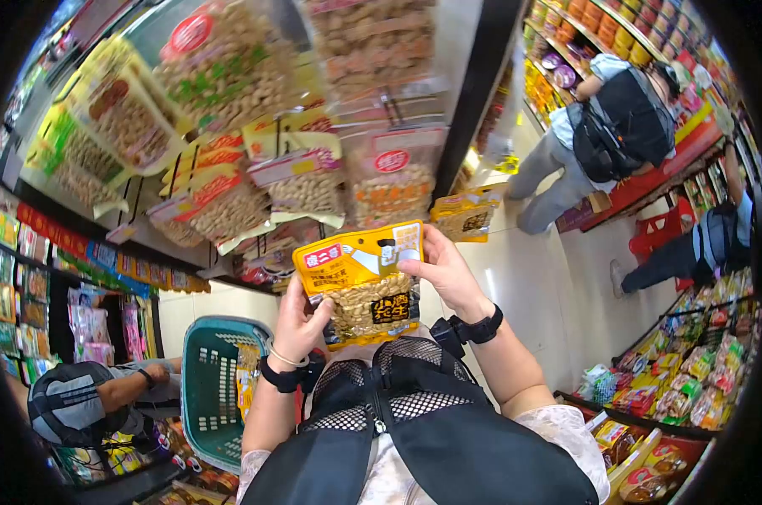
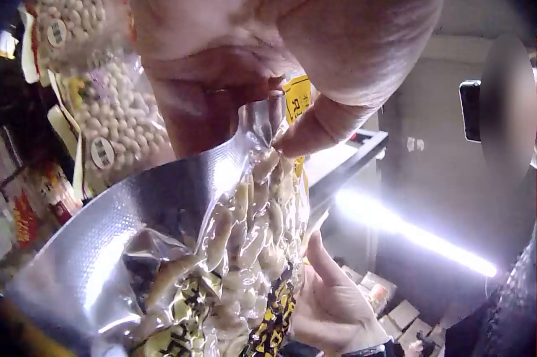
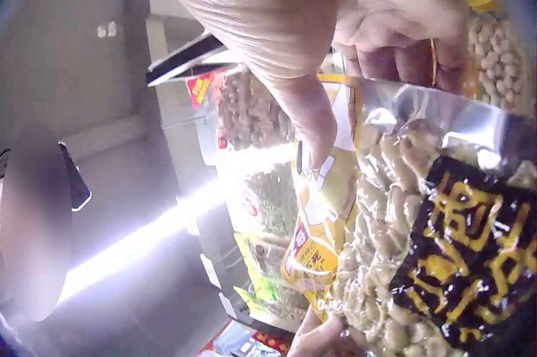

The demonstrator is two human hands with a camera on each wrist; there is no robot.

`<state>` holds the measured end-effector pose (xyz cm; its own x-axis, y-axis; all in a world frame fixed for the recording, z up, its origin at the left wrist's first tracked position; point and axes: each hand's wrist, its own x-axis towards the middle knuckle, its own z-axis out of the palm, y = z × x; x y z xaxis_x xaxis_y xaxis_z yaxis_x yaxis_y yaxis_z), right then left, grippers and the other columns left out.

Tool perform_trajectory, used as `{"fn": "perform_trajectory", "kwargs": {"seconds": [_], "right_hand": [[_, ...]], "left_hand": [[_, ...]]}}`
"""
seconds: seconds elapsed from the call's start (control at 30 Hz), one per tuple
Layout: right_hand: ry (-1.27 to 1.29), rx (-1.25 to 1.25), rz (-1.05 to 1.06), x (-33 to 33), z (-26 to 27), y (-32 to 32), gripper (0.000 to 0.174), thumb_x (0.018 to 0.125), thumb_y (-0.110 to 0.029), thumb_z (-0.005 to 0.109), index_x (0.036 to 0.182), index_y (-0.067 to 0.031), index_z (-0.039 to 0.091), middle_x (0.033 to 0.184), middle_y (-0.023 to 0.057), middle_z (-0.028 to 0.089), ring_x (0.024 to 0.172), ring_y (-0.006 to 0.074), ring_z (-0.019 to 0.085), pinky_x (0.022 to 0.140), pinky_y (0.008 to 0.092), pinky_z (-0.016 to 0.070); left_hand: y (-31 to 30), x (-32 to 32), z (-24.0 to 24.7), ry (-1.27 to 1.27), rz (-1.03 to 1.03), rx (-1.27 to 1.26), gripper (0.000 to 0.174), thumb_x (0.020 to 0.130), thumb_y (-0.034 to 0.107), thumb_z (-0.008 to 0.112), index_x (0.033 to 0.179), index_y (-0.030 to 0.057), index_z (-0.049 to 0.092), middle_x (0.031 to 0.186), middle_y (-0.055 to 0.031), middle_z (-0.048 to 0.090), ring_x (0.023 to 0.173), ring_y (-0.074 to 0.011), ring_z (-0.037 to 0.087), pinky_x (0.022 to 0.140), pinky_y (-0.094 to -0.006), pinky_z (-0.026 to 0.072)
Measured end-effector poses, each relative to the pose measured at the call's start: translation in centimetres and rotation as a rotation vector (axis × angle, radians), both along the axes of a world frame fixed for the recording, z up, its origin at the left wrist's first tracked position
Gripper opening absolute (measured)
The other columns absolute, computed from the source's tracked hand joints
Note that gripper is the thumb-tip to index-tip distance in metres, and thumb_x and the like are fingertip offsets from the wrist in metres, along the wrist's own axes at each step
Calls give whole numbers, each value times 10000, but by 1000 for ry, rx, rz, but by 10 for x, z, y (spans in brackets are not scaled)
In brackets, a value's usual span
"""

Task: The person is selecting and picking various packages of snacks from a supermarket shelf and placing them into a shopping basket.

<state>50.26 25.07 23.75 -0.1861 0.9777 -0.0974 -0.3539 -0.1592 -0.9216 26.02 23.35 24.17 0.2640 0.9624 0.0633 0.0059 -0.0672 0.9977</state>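
Note:
Both hands hold a yellow bag of peanuts (image 1: 364,290) with a clear window, level in front of the chest in the head view. My left hand (image 1: 299,326) grips its left edge, thumb (image 2: 323,126) across the front. At the upper right corner, my right hand (image 1: 455,273) pinches the bag, thumb (image 3: 306,122) on the printed front. Shelled peanuts (image 3: 373,239) and a black label with yellow characters (image 3: 470,248) show through the clear film in the right wrist view. The left fingers behind the bag are partly hidden.
Bags of nuts (image 1: 305,185) hang on the rack just ahead, and another yellow bag (image 1: 465,215) hangs beyond my right hand. A green basket (image 1: 197,337) with a yellow bag inside is at my left. People with backpacks (image 1: 625,126) stand in the right aisle beside stocked shelves.

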Motion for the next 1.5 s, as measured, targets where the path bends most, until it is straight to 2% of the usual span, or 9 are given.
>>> {"fn": "perform_trajectory", "kwargs": {"seconds": [0.07,0.3,0.5,0.57,0.9,1.13,1.37,1.43,1.5], "right_hand": [[3,-1,-43,25,0,-1,528,763,-38,671,1227,-17,420,1146,73,564,1051,142,539,934,299,405],[32,1,-199,80,-13,-5,361,765,-70,683,1096,-18,546,1011,41,626,908,114,592,818,258,462],[20,49,-193,129,-17,-11,266,766,-21,658,1026,-13,600,967,52,652,845,109,608,778,258,476],[-10,39,-211,146,-19,-13,227,770,-24,656,993,-17,617,933,49,658,817,105,611,761,256,479],[-33,-36,-333,210,-37,-24,201,769,-19,656,968,-6,635,896,45,665,780,102,613,726,257,487],[-160,61,-328,217,-32,-11,194,784,-36,656,971,7,629,892,46,663,786,103,612,729,251,487],[-230,125,-377,213,-24,13,171,790,-25,647,955,15,631,861,48,664,763,101,610,698,245,486],[-216,102,-385,213,-22,17,161,785,-28,652,938,18,638,835,46,666,744,96,609,680,240,484],[-260,163,-406,213,-21,22,160,777,-31,659,928,20,644,821,47,669,729,91,607,672,236,484]], "left_hand": [[11,24,4,134,-73,9,373,814,24,555,1159,-5,415,965,-56,594,844,-81,557,721,-229,466],[34,97,7,269,-213,163,402,792,64,566,1161,-22,430,904,-112,606,807,-153,597,739,-264,473],[62,122,11,183,-562,-109,310,850,196,599,1068,22,463,1159,-87,518,1003,-124,501,864,-273,412],[75,143,9,-52,-531,-111,296,890,260,538,1060,31,460,1214,-108,496,1105,-151,466,927,-305,373],[138,253,4,180,-285,187,444,896,194,522,1269,-8,389,1265,-166,429,1183,-236,440,880,-309,444],[152,278,5,323,-250,180,263,876,222,539,926,-36,544,755,-102,610,702,-150,554,634,-304,452],[147,270,17,445,-351,222,279,893,248,492,897,-25,546,735,-116,594,687,-213,555,644,-332,433],[148,267,18,404,-487,149,252,927,231,466,879,-8,528,775,-16,563,739,-100,514,712,-243,427],[144,264,23,340,-508,145,270,909,239,467,929,-24,529,809,-131,602,776,-232,578,725,-324,444]]}}
